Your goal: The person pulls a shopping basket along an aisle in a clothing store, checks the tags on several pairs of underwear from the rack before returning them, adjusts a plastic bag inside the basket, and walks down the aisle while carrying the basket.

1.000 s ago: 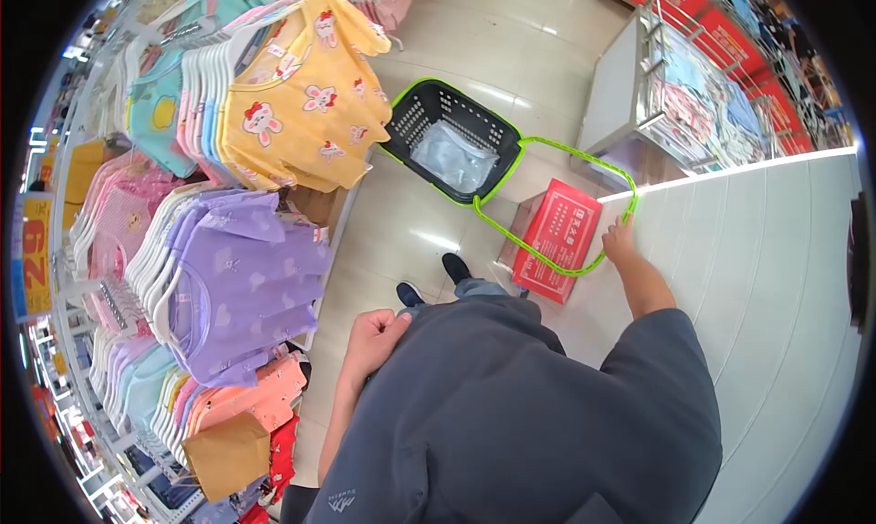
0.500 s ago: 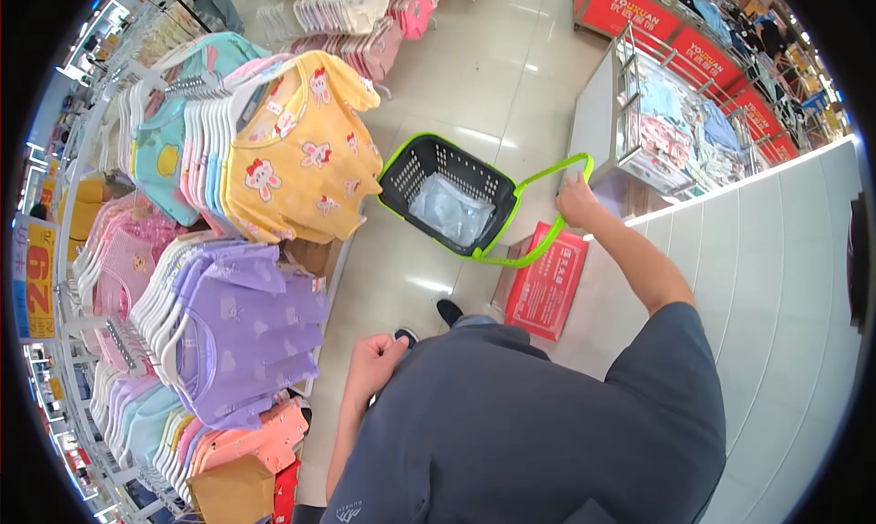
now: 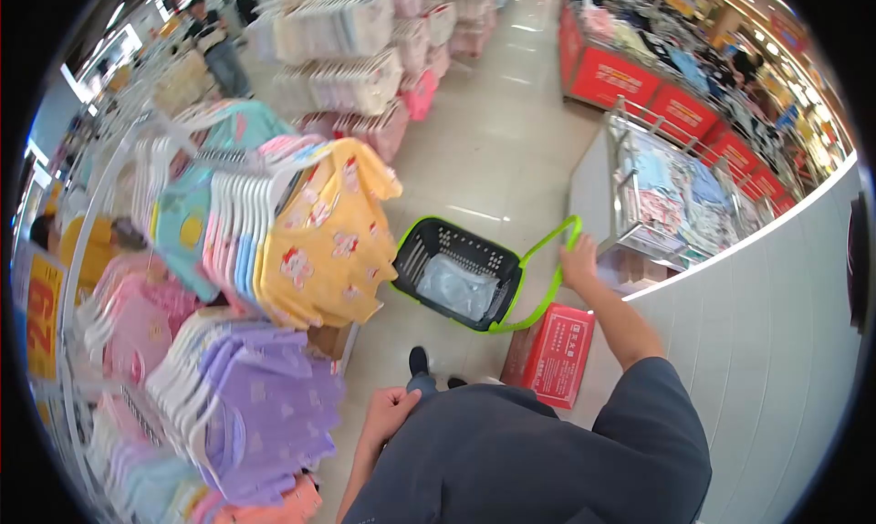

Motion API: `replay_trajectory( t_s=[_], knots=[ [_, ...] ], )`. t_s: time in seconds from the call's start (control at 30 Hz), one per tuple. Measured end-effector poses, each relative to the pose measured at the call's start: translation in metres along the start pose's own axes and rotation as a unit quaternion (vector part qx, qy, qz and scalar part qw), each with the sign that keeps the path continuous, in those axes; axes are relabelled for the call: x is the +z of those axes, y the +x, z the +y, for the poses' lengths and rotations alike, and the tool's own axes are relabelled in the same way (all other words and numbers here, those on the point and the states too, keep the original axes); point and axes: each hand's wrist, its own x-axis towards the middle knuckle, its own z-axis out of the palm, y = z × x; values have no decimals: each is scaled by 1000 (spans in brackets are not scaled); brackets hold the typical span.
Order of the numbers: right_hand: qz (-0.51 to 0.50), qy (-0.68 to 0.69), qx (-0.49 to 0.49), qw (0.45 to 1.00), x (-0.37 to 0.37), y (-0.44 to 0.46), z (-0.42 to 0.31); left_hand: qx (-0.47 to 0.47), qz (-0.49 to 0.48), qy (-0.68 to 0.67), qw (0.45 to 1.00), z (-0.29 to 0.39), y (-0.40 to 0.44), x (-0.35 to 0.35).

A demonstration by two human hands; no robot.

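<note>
My right hand (image 3: 578,262) is closed around the bright green handle (image 3: 547,291) of a shopping basket. The black basket (image 3: 429,291) with a green rim stands out in front of me, above the floor or on it; I cannot tell which. Inside it lies a pale blue item in clear plastic (image 3: 456,287). My left hand (image 3: 391,412) is curled closed beside my body, with nothing visible in it. To its left hang purple tops (image 3: 265,405) on white hangers. Nearer the basket is a yellow top with rabbit prints (image 3: 324,241).
A red box (image 3: 561,355) sits on the floor right of the basket. Behind it are a bin of folded clothes (image 3: 671,186) and a pale panel (image 3: 757,341). More racks of garments (image 3: 347,77) line the left of the aisle. A person (image 3: 219,49) stands far left.
The view has tilted up and moved along the aisle, so racks and basket appear lower. My feet have stepped. My right hand keeps hold of the basket handle; my left stays curled.
</note>
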Motion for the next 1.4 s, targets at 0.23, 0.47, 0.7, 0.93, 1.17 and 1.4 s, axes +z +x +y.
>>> replay_trajectory(
  t_s=[0.23, 0.47, 0.7, 0.93, 1.17, 1.4],
  knots=[
    [-58, 320, -31, 945, -8, 39, -44, 44, -49, -3, 998, 24, 73, -63],
    [52, 586, 227, 776, -27, 62, -122, 3, -113, 21, 993, 46, 106, -88],
    [105, 799, 450, 386, -27, 67, -138, -5, -154, 29, 988, 62, 139, -76],
    [56, 698, 417, 579, -37, 89, -98, 10, -152, 31, 988, 90, 170, -42],
    [59, 665, 391, 633, 10, 80, 34, 23, -193, 86, 977, 134, 198, 10],
    [54, 632, 421, 648, 26, 39, 103, 43, -224, 95, 969, 149, 227, 35]
  ],
)
